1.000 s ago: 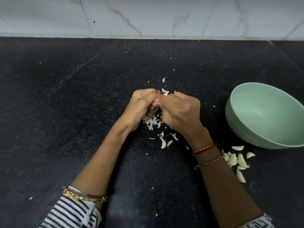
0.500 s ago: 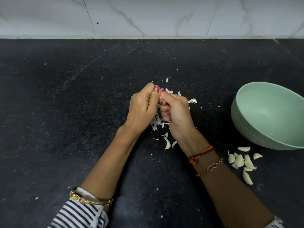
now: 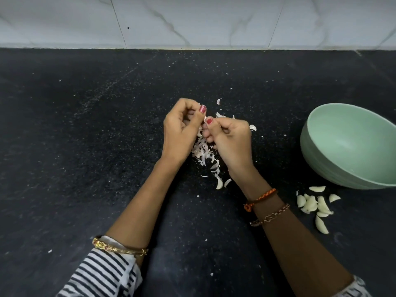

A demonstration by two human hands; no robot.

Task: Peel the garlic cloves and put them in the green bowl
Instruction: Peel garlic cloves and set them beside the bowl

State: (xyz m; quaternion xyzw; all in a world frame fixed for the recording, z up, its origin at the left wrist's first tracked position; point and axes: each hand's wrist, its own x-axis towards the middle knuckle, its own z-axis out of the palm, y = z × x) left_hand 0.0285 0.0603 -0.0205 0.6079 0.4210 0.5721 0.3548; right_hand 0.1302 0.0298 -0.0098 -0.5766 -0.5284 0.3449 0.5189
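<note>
My left hand (image 3: 182,129) and my right hand (image 3: 230,140) meet over the middle of the black counter, fingers curled. Between the two thumb tips they pinch a small garlic clove (image 3: 205,120), of which only a pale sliver shows. A heap of white garlic skins (image 3: 203,153) lies on the counter right under the hands. The green bowl (image 3: 351,146) stands at the right edge, tilted toward me; no cloves show in the visible part of its inside. Several cloves (image 3: 315,205) lie on the counter just in front of the bowl, right of my right forearm.
The black stone counter (image 3: 85,146) is speckled with tiny skin flakes. A white marble-tiled wall (image 3: 192,20) closes off the back. A few loose skin pieces (image 3: 219,101) lie beyond the hands. Striped sleeves and bracelets cover my wrists.
My hands have rolled outward from a tight clasp, so both thumbs now face up and pinch the clove between their tips. The view has shifted a little; the bowl and the cloves stay put.
</note>
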